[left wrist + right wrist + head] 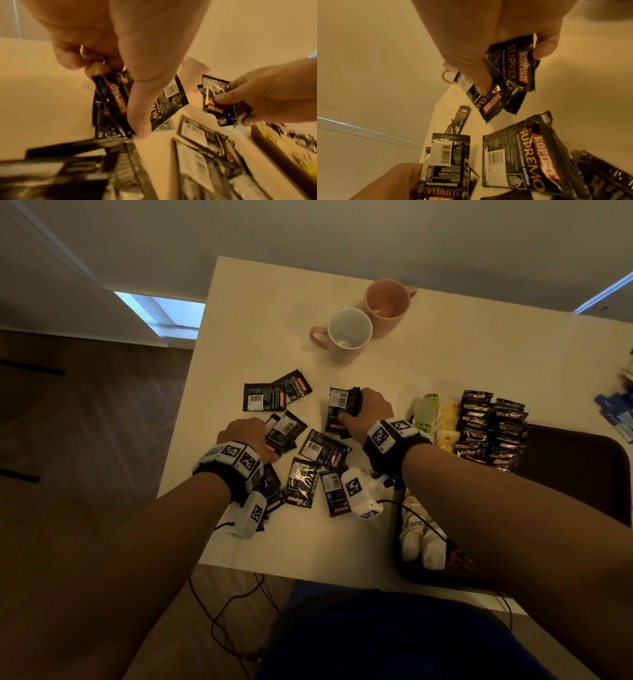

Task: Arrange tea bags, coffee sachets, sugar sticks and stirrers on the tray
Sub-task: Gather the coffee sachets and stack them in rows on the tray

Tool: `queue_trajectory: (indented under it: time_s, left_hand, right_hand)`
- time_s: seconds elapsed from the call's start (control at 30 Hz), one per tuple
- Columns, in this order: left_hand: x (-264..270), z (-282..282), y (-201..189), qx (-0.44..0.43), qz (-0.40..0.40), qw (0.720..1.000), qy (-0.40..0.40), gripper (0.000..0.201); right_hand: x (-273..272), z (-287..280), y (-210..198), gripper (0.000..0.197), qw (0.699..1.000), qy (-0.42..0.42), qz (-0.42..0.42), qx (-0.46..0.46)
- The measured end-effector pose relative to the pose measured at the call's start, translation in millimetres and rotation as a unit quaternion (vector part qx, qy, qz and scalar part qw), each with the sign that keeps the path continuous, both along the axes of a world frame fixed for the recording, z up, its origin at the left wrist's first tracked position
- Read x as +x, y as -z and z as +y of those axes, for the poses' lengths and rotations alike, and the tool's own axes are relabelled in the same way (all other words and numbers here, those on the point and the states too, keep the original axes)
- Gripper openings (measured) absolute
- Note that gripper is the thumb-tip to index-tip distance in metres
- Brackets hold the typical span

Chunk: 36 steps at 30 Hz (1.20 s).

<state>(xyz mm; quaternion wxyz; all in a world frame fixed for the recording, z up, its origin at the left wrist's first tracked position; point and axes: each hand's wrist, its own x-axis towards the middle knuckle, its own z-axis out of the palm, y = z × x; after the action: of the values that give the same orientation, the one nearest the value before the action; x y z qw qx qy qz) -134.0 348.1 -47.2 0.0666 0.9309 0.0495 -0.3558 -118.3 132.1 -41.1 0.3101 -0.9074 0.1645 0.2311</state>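
Several black Kopiko coffee sachets (pixel 322 447) lie scattered on the white table (pixel 274 302). My left hand (pixel 245 436) pinches a small bunch of sachets (pixel 161 102) between thumb and fingers, just above the table. My right hand (pixel 371 409) grips another bunch of sachets (pixel 342 412), seen fanned out in the right wrist view (pixel 506 81). A dark brown tray (pixel 579 467) at the right holds rows of dark sachets (pixel 489 429), yellow and green tea bags (pixel 436 421) and white tea bags (pixel 421 539).
Two pink mugs (pixel 347 335) (pixel 387 302) stand at the back of the table. Blue packets (pixel 616 412) lie at the far right edge. Cables (pixel 233 604) hang below the table's front edge. The floor lies to the left.
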Motion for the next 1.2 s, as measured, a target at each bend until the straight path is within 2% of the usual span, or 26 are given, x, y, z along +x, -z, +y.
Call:
queue_trajectory:
  time_s: [0.13,0.2,0.27,0.4,0.53,0.67,0.77,0.83,0.93,1.03,1.1,1.2]
  left_hand:
    - [4,0,-6,-0.039,-0.035,0.998,-0.038,0.028]
    - [7,0,-13,-0.093,-0.056,0.991,-0.078,0.023]
    - [11,4,-21,-0.165,-0.081,0.975,-0.125,0.028]
    - [15,8,-34,-0.323,-0.066,0.923,-0.198,0.026]
    - [11,-2,-46,-0.463,0.012,0.826,-0.323,0.025]
    - [5,-14,-54,-0.512,0.055,0.794,-0.322,0.04]
    - [1,-21,-57,-0.541,0.075,0.772,-0.325,0.072]
    - [-1,-25,-59,-0.563,0.093,0.749,-0.335,0.087]
    - [-1,-29,-62,-0.59,0.109,0.708,-0.372,0.085]
    - [-5,-34,-64,-0.613,0.125,0.659,-0.418,0.065]
    - [-8,-41,-66,-0.606,0.119,0.664,-0.422,0.053]
    - [-9,-48,-64,-0.592,0.074,0.686,-0.417,0.051]
  right_hand:
    - [1,-1,-10,0.043,0.999,0.012,-0.026,0.025]
    - [3,-1,-18,0.041,0.998,0.02,-0.042,0.047]
    - [5,-1,-25,0.039,0.995,0.024,-0.058,0.072]
    - [6,-1,-38,0.038,0.987,0.023,-0.072,0.139]
    - [4,2,-50,0.032,0.976,-0.002,-0.058,0.212]
    - [2,2,-59,0.027,0.962,-0.03,-0.027,0.27]
    - [2,1,-62,0.025,0.954,-0.013,0.011,0.298]
    - [0,0,-61,0.027,0.954,-0.008,0.023,0.298]
    - [-3,0,-56,0.033,0.958,-0.023,0.029,0.285]
    - [-6,2,-49,0.034,0.962,-0.032,0.016,0.272]
    - [-9,5,-47,0.036,0.967,-0.022,-0.018,0.254]
    - [-13,8,-47,0.041,0.972,0.025,-0.071,0.225]
